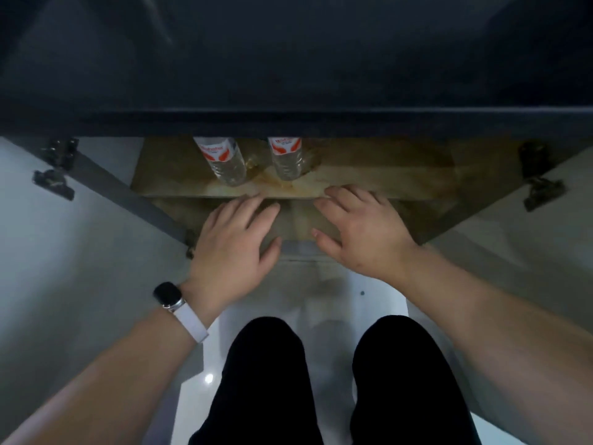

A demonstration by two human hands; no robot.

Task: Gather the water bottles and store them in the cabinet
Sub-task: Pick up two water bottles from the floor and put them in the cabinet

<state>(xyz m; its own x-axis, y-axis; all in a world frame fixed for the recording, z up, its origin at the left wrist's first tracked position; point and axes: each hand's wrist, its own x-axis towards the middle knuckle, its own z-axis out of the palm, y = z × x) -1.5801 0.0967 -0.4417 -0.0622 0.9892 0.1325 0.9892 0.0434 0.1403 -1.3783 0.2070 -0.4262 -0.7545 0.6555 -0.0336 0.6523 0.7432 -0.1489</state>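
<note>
Nearest are the person's knees [266, 364], in black, over a pale floor. Above them the two bare forearms reach forward, a watch [168, 296] on the left wrist. The left hand [231, 245] and the right hand [359, 232] are both spread, palms down and fingers relaxed, holding nothing. They hover at the front lip of the cabinet [385, 175], just short of the bottles. I cannot tell whether the fingertips touch the lip.

Both doors are swung wide, with a hinge [54, 170] at the left and another [542, 184] at the right.

On the stained shelf stand the left bottle [224, 162] and the right bottle [287, 160], side by side with a clear gap between them, near the front edge. They appear upright, so their long axes run vertical: bases on the shelf, necks pointing up. The caps are hidden behind the dark counter [288, 59] edge. The red labels face the person.

The likely mishap is a knock. The fingertips are close to both bases, so a careless swipe forward or sideways could tip a bottle. A tall upright bottle falls easily and could strike the other one. As they stand so far forward, a fallen bottle could roll out onto the floor, or a closing door might catch it. With the tops out of sight, any reach over them would be made blind.
</note>
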